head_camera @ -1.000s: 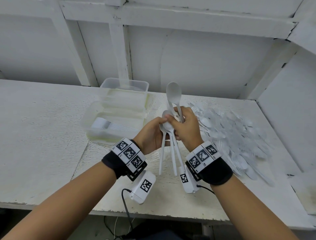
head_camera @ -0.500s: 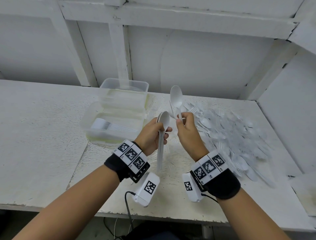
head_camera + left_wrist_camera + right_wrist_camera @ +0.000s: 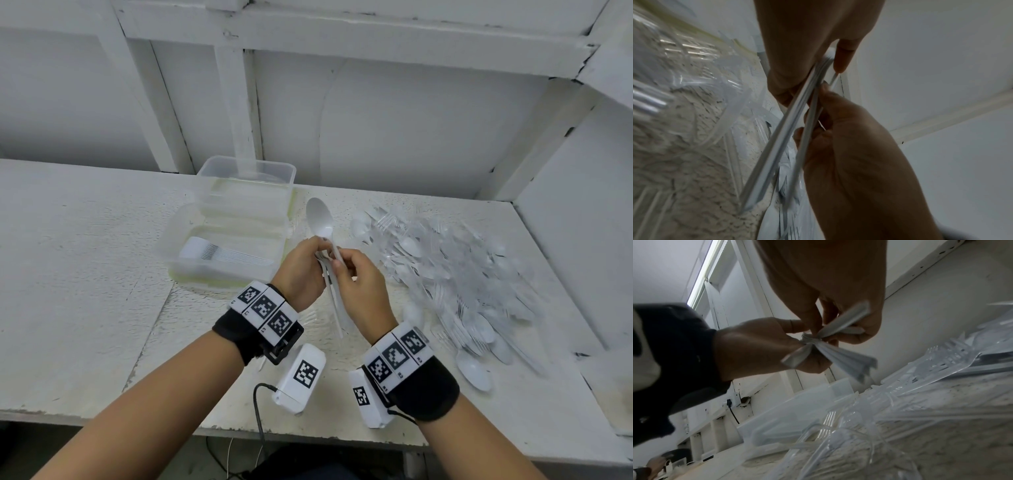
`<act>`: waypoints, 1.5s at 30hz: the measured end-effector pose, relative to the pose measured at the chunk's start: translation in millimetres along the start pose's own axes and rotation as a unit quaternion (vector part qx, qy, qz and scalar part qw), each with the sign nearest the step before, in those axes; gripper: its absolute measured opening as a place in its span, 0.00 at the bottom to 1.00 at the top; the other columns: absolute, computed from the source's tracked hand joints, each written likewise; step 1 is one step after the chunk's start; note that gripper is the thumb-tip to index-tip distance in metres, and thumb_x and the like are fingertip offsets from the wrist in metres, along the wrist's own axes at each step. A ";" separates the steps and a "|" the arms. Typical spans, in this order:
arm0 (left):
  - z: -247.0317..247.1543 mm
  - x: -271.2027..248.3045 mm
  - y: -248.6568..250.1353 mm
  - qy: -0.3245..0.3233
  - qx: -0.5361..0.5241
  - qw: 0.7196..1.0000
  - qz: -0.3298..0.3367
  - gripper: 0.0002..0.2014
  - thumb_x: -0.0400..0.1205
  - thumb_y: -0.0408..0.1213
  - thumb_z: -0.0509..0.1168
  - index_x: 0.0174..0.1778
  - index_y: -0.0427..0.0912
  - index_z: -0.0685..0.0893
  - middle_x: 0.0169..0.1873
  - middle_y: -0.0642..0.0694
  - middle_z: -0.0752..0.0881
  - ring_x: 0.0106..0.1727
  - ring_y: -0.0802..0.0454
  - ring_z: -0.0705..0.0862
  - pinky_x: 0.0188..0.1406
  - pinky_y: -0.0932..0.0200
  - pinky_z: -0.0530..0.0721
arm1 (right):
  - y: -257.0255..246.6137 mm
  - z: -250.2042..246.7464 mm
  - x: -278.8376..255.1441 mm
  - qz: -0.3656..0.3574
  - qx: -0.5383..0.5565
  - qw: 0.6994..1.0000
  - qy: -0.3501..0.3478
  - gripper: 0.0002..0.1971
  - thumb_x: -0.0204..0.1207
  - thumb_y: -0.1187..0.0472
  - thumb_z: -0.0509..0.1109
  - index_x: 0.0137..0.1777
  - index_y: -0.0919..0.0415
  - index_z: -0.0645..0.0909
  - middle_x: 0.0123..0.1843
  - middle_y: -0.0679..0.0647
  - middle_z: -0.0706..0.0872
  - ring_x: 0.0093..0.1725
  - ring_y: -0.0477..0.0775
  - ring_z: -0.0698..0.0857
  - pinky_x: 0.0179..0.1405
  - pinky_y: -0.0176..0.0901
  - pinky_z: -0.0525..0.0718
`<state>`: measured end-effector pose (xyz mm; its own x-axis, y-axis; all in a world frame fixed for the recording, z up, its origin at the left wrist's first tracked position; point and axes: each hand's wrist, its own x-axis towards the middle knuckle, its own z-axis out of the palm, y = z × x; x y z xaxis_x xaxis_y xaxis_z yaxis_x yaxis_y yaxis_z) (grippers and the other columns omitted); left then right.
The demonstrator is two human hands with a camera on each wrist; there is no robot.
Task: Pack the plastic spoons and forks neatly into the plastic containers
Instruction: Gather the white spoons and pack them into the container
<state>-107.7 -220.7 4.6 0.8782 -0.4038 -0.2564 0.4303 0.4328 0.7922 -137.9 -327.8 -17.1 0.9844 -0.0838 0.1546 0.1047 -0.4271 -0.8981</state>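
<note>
Both hands meet above the white table [image 3: 85, 274], a little nearer than the containers. The left hand [image 3: 301, 270] has its fingers curled round a bundle of white plastic spoons [image 3: 330, 291], whose handles hang down and fan out below the fist. The right hand [image 3: 363, 291] pinches the handle of a single spoon [image 3: 320, 219] between thumb and fingers; its bowl stands up above both hands and its handle lies against the bundle. From the right wrist view the bundle [image 3: 838, 356] shows as several handles gathered at one point and spreading apart.

To the left, touching the table, sits a shallow clear container [image 3: 226, 253] with a row of white forks [image 3: 222, 255] lying side by side in it. Just behind it, farther off, stands a deeper clear container [image 3: 246, 181]; what lies in it cannot be made out.

To the right of the hands a loose pile of cutlery [image 3: 455, 274], clear and white spoons and forks mixed, spreads over the table toward the right wall. Each wrist wears a black band with black-and-white square markers.
</note>
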 end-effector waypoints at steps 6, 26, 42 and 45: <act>-3.1 0.8 1.4 0.029 -0.013 0.999 0.020 0.13 0.83 0.31 0.50 0.37 0.36 0.76 0.32 0.40 0.80 0.35 0.45 0.83 0.35 0.53 0.84 | 0.2 -1.6 -1.4 -0.013 -0.015 1.000 -0.018 0.12 0.82 0.63 0.61 0.63 0.57 0.79 0.43 0.50 0.82 0.42 0.40 0.79 0.40 0.25 0.74; -7.9 -2.6 12.8 0.053 -0.013 0.999 0.006 0.15 0.87 0.44 0.53 0.38 0.42 0.76 0.41 0.45 0.83 0.43 0.48 0.86 0.42 0.53 0.85 | 3.0 -11.0 6.6 -0.064 -0.042 0.997 -0.031 0.19 0.79 0.63 0.67 0.69 0.50 0.78 0.48 0.53 0.85 0.47 0.46 0.81 0.45 0.22 0.74; -10.9 2.8 16.8 0.137 -0.046 0.989 0.042 0.17 0.85 0.55 0.51 0.51 0.43 0.70 0.37 0.47 0.79 0.44 0.49 0.83 0.46 0.48 0.83 | -8.0 -14.7 -2.0 -0.008 0.001 0.984 -0.177 0.22 0.84 0.64 0.56 0.76 0.46 0.68 0.42 0.48 0.81 0.32 0.33 0.80 0.36 0.22 0.77; -9.3 6.1 14.6 0.154 -0.021 0.987 0.048 0.19 0.85 0.56 0.51 0.57 0.43 0.69 0.38 0.48 0.77 0.43 0.50 0.80 0.48 0.46 0.82 | -11.7 -8.6 -2.6 0.006 0.010 0.985 -0.171 0.21 0.82 0.56 0.61 0.75 0.46 0.67 0.45 0.44 0.82 0.37 0.33 0.80 0.41 0.27 0.75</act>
<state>-94.2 -209.3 9.5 0.9342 -0.0977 -0.3430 0.3449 0.4926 0.7990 -142.9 -330.4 -3.5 0.9753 0.2207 -0.0005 0.0923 -0.4100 -0.9074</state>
